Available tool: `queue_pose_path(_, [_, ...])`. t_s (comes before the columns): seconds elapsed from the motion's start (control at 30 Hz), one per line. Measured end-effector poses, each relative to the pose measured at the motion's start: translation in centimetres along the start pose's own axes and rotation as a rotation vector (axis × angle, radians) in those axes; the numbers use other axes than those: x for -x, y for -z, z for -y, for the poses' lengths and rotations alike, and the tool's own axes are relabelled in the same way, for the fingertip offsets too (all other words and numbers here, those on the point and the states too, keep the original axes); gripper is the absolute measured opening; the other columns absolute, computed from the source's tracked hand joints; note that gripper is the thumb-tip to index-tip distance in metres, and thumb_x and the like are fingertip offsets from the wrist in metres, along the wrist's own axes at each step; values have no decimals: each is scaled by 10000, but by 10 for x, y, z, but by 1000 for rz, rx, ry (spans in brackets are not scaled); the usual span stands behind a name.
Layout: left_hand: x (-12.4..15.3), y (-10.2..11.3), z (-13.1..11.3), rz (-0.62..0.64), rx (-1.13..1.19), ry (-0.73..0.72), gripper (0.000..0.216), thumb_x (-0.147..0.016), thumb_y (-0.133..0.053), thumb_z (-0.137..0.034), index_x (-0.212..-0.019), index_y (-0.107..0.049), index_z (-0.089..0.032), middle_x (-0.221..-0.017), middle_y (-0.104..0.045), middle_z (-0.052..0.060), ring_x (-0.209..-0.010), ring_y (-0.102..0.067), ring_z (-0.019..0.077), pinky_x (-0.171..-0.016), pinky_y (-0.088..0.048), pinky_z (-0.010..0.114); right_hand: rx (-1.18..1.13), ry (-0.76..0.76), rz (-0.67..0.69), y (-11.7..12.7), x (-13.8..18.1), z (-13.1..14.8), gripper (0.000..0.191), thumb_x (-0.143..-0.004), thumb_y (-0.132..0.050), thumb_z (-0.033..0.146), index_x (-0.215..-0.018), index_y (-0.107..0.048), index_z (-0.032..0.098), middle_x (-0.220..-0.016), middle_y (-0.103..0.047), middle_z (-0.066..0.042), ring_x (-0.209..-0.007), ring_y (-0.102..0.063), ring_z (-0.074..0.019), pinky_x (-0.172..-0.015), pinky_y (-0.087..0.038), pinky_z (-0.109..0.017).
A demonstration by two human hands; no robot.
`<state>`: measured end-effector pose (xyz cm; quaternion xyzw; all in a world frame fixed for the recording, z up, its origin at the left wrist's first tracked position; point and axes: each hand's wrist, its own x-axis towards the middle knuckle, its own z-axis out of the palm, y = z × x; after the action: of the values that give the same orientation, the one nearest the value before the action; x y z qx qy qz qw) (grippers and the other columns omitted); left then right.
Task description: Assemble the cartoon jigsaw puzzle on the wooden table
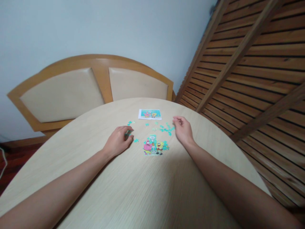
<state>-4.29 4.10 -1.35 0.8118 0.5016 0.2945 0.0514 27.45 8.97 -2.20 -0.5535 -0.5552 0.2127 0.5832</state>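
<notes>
A partly joined jigsaw puzzle (153, 147) with a pink, a pale and a yellow cartoon figure lies on the table between my hands. My left hand (119, 140) rests to its left, thumb and fingers apart and curved around loose teal puzzle pieces (128, 132). These pieces are partly hidden by the fingers. On the other side, my right hand (184, 129) lies with loosely bent fingers and nothing visible in them. It is just right of a cluster of loose teal pieces (168, 129). One piece (136, 140) sits between my left thumb and the joined part.
Beyond the pieces lies a printed reference picture (150, 114) with a white border. The round wooden table (133, 190) has a padded chair back (100, 86) behind its far edge. A slatted wooden panel (243, 73) stands along the right.
</notes>
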Motion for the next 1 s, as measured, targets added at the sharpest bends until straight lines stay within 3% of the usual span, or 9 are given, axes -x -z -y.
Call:
queue_pose_path(0.13, [-1,0,1,16,22,47,293,-853,-562,-259,-1122,-653,-187,-1186,-693,108,-1144,-609,305,-1036,-462,508,19,-29,-49,3,-3,-8,316,-891,-518,422,-1033,-645,170,-1036,-723,-148,-934,-678,-266,-869,-534,-458])
queue_pose_path(0.27, [-5,4,11,1,73,204,310,-824,-548,-217,-1109,-664,-174,-1120,-713,110,-1020,-659,272,-924,-514,450,34,-40,-68,3,-5,-12,312,-911,-451,341,-1066,-651,159,-1059,-727,-153,-954,-680,-261,-906,-524,-472])
queue_pose_path(0.43, [-9,12,24,20,68,275,288,-860,-546,-294,-1066,-692,-156,-957,-728,95,-856,-667,235,-815,-520,382,125,-126,-19,7,-13,-13,381,-925,-355,226,-1168,-636,142,-1120,-729,-140,-997,-684,-203,-929,-521,-387])
queue_pose_path(0.53, [-11,14,24,34,27,226,316,-872,-535,-321,-1066,-702,-135,-889,-721,91,-806,-651,227,-780,-512,361,211,-187,57,18,-19,-10,333,-887,-435,204,-1097,-684,132,-1069,-745,-125,-955,-686,-185,-889,-519,-329])
queue_pose_path(0.67, [-12,11,22,39,-5,204,345,-888,-526,-362,-1084,-700,-136,-986,-724,109,-887,-651,250,-826,-512,382,333,-247,226,36,-26,-1,157,-749,-666,204,-874,-743,148,-872,-759,-74,-793,-673,-177,-774,-505,-279])
queue_pose_path(0.77, [-12,9,19,39,-34,150,355,-902,-522,-390,-1091,-687,-139,-1042,-717,123,-976,-641,285,-898,-505,437,412,-293,352,46,-28,6,157,-669,-773,257,-782,-737,154,-739,-726,-34,-671,-640,-166,-652,-474,-260])
queue_pose_path(0.87, [-10,10,15,42,-22,-7,333,-914,-534,-395,-1103,-670,-157,-1106,-703,122,-1070,-618,299,-978,-480,485,611,-265,501,51,-28,15,249,-680,-790,324,-857,-745,156,-766,-715,-29,-639,-617,-151,-587,-432,-244])
queue_pose_path(1.0, [-7,15,2,96,55,-298,310,-921,-571,-347,-1181,-645,-194,-1217,-670,103,-1141,-605,265,-1030,-469,469,832,-160,589,51,-26,25,194,-751,-731,306,-883,-746,165,-837,-719,-44,-699,-637,-151,-616,-433,-233])
